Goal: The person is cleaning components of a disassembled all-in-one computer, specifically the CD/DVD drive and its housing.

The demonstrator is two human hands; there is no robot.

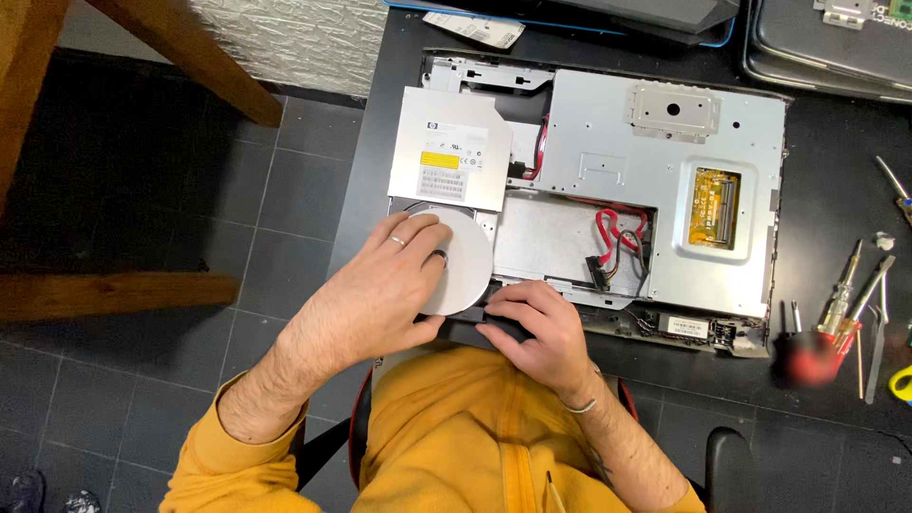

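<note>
disc (467,261) white | cables (622,233) red | sleeve (233,456) mustard yellow | table (836,190) black

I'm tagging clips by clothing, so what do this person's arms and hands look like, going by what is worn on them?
Both arms wear mustard-yellow sleeves pushed up toward the elbows, leaving hairy forearms bare. The left hand carries two rings: a pale band on one finger and a darker one on the next. The right hand shows no ring, but a thin silvery bracelet circles its wrist. No gloves on either.
</note>
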